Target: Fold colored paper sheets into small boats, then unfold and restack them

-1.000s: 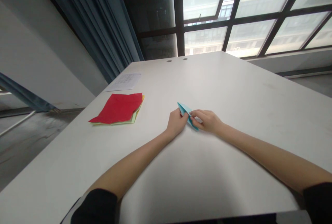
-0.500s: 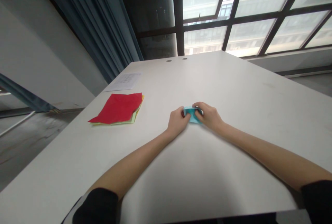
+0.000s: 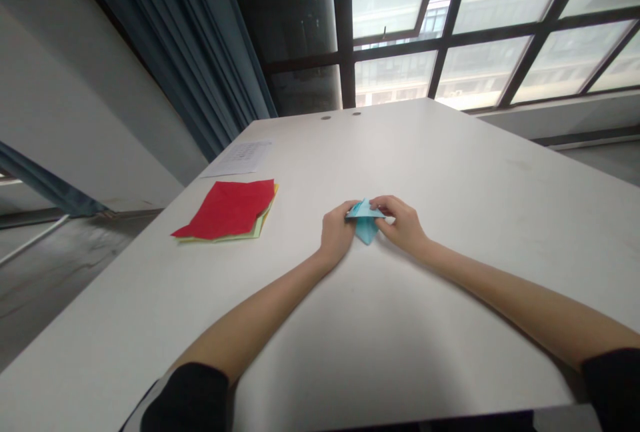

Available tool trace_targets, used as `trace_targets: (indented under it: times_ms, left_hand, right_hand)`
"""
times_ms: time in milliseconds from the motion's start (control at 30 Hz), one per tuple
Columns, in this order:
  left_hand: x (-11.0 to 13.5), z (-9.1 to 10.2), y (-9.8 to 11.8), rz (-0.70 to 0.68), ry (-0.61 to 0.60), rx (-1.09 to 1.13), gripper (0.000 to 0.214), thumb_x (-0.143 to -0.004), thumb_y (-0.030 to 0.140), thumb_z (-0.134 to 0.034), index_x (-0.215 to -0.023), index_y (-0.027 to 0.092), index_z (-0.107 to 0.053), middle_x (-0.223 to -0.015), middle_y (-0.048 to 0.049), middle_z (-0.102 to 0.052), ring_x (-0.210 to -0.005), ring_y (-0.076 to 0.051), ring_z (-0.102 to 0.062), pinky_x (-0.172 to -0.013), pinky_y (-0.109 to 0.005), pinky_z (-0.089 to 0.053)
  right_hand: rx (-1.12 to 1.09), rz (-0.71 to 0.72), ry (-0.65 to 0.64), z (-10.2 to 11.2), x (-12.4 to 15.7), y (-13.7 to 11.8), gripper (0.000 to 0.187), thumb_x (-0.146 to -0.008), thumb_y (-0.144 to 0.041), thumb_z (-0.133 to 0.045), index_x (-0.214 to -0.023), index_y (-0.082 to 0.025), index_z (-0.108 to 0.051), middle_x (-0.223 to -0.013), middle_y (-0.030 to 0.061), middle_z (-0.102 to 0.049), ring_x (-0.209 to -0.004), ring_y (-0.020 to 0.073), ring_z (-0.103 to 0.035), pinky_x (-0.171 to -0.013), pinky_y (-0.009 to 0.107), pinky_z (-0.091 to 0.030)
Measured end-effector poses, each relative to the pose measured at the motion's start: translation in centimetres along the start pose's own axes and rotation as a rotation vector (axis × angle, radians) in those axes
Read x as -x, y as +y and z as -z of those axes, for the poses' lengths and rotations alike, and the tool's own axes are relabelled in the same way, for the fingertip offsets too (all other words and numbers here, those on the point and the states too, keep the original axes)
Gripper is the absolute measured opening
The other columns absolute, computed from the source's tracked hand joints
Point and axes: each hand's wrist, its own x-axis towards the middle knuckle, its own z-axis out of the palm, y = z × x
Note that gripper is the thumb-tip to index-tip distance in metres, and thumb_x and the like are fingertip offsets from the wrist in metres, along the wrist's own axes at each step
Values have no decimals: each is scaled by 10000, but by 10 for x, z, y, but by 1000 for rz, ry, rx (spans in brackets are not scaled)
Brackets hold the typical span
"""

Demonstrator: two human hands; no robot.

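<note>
A small folded piece of light blue paper (image 3: 365, 222) sits between my two hands near the middle of the white table (image 3: 450, 172). My left hand (image 3: 336, 232) pinches its left side with curled fingers. My right hand (image 3: 403, 225) grips its right side, thumb and fingers closed on the top edge. The paper's lower point hangs down toward the tabletop between my hands.
A stack of coloured sheets with a red one (image 3: 227, 209) on top lies to the left. A white printed sheet (image 3: 240, 157) rests beyond it near the table's left edge. Blue curtains (image 3: 190, 52) and a large window (image 3: 475, 25) stand behind the table.
The blue paper was turned and refolded between my hands: it went from a long slanted strip to a compact shape with a point hanging down. Both hands shifted slightly toward the far side.
</note>
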Motion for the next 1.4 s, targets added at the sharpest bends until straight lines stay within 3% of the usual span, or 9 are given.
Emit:
trace_targets:
  times_ms: [167, 333, 500, 600, 867, 1133, 1267, 1400]
  left_hand:
    - [-1, -6, -9, 20, -29, 140, 423, -692, 39, -438, -1041, 188, -626, -1064, -41, -642, -970, -163, -576, -847, -296, -446]
    - [-1, -10, -7, 185, -169, 404, 408, -712, 134, -483, -1106, 167, -583, -1123, -68, -605, -790, -145, -598, -612, -231, -493]
    - [-1, -7, 1, 249, -232, 531, 493, -704, 298, -582, -1163, 130, -518, -1021, -92, -606, -696, -126, -569, -557, -221, -485]
    - [-1, -7, 1, 292, -202, 541, 530, -707, 371, -599, -1167, 129, -495, -925, -74, -600, -647, -110, -555, -545, -217, -480]
    - [-3, -10, -5, 290, -74, 552, 637, -661, 179, -616, -1238, 193, -347, -784, 0, -599, -582, -78, -543, -570, -198, -441]
    - [-2, -7, 0, 318, -102, 496, 577, -664, 217, -607, -1189, 173, -370, -620, 49, -583, -466, -70, -492, -499, -183, -389]
    - [0, -7, -1, 305, -120, 494, 511, -700, 277, -596, -1160, 165, -403, -613, 31, -605, -487, -84, -518, -518, -191, -397]
    - [1, -7, -1, 286, -136, 469, 506, -706, 312, -598, -1154, 167, -414, -596, 33, -609, -497, -91, -520, -524, -190, -389]
  right_hand:
    - [-166, -173, 33, 0, -1, 9, 240, -669, -76, -452, -849, -190, -563, -944, 47, -627, -825, 166, -609, -695, 300, -493]
    - [-297, -298, 69, 0, -2, 20, 210, -658, -97, -484, -796, -187, -615, -943, 49, -650, -880, 181, -605, -779, 333, -470]
    - [-256, -334, 83, 2, -3, 20, 239, -654, -105, -488, -788, -196, -663, -969, 57, -654, -889, 191, -597, -786, 348, -459]
    - [-271, -341, 56, 2, -2, 17, 251, -660, -121, -497, -813, -203, -678, -1024, 63, -640, -893, 194, -595, -754, 339, -473]
    - [-448, -297, -42, 1, -1, 27, 362, -718, -114, -403, -914, -232, -683, -1158, 35, -595, -1093, 193, -521, -941, 377, -390]
    - [-434, -355, 8, 4, -5, 18, 187, -748, -264, -519, -862, -191, -648, -873, 35, -681, -823, 180, -614, -772, 348, -480]
    - [-443, -401, 7, 2, -5, 19, 220, -694, -302, -608, -878, -182, -602, -809, 35, -659, -646, 138, -593, -599, 279, -486]
    - [-473, -407, -12, 1, -6, 19, 242, -660, -308, -641, -851, -174, -578, -734, 17, -629, -570, 107, -553, -528, 242, -450]
